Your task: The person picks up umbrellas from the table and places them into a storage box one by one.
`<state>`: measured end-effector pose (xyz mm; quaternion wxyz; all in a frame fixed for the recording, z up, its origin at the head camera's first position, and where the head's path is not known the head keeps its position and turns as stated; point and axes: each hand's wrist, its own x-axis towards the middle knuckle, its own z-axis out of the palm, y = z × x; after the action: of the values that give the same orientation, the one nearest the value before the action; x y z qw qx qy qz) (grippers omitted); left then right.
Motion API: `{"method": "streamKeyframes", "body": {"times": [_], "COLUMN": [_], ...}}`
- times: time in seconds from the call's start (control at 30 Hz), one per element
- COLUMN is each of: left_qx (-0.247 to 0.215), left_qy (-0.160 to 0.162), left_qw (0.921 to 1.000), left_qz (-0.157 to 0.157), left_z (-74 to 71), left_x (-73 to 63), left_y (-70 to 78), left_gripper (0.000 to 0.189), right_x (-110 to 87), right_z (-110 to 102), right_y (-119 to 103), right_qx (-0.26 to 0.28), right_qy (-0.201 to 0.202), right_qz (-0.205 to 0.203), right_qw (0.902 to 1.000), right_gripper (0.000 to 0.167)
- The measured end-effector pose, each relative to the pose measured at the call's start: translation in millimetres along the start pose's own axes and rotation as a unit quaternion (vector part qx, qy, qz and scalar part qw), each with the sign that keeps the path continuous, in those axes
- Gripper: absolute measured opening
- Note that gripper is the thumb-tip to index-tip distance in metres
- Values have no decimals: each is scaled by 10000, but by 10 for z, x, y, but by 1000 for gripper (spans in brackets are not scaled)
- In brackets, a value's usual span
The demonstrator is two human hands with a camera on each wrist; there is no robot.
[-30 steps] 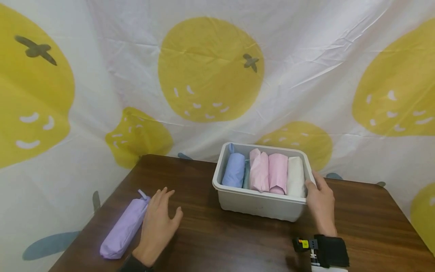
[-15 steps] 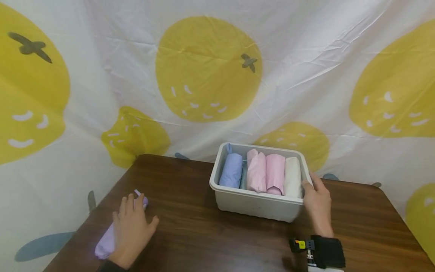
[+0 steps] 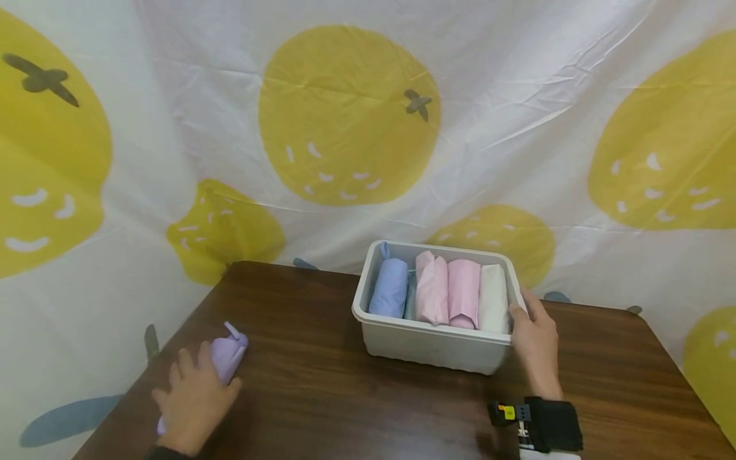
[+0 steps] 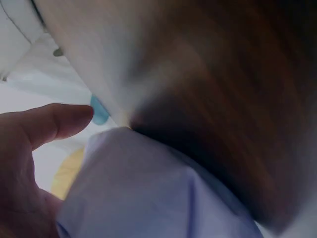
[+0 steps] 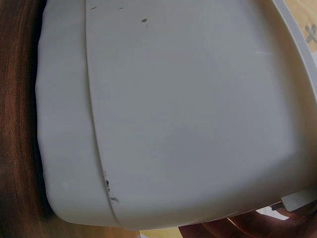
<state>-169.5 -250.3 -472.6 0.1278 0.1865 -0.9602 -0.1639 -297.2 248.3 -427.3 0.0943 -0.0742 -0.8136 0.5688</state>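
Note:
A lilac folded umbrella [image 3: 228, 356] with a small loop strap lies on the table at the left. Over its near half is my left hand [image 3: 194, 397], fingers spread. In the left wrist view the thumb [image 4: 62, 121] sticks out apart from the lilac cloth; the other fingers' contact is hidden. My right hand [image 3: 536, 335] grips the right end of a light grey plastic box [image 3: 428, 345], thumb at the rim. Inside stand a blue umbrella [image 3: 390, 287], a teal one mostly hidden, two pink ones [image 3: 432, 291] and a white one [image 3: 493, 299], side by side.
The dark brown wooden table [image 3: 322, 396] carries the box near its back edge. Behind hangs a white curtain [image 3: 322, 236] printed with yellow fruit. A black wristband [image 3: 553, 425] with a small device is on my right wrist.
My left hand has moved left from beside the lilac umbrella to above its near half, covering it. The right hand stays at the box, which keeps its place on the table.

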Motion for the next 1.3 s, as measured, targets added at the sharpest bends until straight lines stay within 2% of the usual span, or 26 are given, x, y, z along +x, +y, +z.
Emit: {"method": "streamKeyframes", "body": {"times": [0.2,0.37,0.63,0.97,1.17,1.3], "left_qx": [56,174,325,246,227,155], "left_qy": [-615,-835,-619,-481,-608,-556], "left_qw": [9980,9963,9971,9977,9973,9978], "left_qz": [-117,-59,286,415,330,335], "left_z": [-42,-62,-107,-111,-118,-122], "left_x": [17,28,42,56,72,81], "left_y": [-102,-128,-118,-116,-81,-26], "left_gripper": [91,86,77,73,73,70], "right_x": [-10,-27,-12,11,15,12], "right_z": [3,2,2,3,7,2], "right_y": [1,2,1,9,8,10], "right_qx": [15,15,14,0,28,58], "right_qy": [11,31,80,74,52,60], "right_qz": [-63,-83,-95,-22,-7,-25], "right_qw": [10000,10000,9999,10000,10000,10000], "right_gripper": [56,56,55,55,55,55]}}
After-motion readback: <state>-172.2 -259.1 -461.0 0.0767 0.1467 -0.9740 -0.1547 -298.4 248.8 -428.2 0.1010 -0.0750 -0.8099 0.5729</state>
